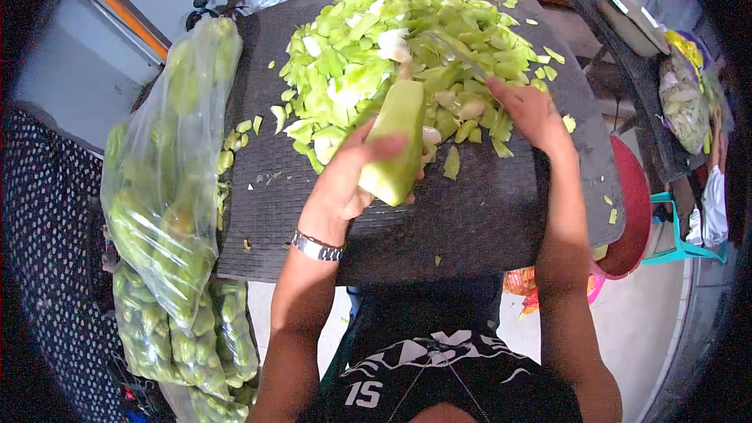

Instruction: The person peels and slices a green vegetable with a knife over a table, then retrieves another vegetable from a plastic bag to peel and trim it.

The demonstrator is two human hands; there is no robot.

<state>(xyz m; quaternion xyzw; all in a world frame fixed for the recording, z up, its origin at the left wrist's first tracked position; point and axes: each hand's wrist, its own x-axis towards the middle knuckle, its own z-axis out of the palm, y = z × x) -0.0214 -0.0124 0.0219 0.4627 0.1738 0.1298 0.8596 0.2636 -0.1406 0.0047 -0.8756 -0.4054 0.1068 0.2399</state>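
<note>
My left hand (360,160), with a metal-band watch (317,247) on its wrist, grips a long, pale green vegetable (398,137) with flat cut faces. Its exact kind I cannot make out. The vegetable is tilted over the front of a big heap of green slices (337,70), its narrow end pointing away from me. In my right hand (529,110) is a knife (462,55), closed in the fingers, its thin blade reaching left over the slices. The blade is apart from the vegetable. Some whitish pieces (394,45) lie on the heap.
A dark ridged mat (470,227) covers the table. Clear plastic bags (168,180) of whole green vegetables stand along the left edge. At the right are a red tub (633,211), a turquoise stool (666,254) and another filled bag (684,102). Scraps lie scattered on the mat.
</note>
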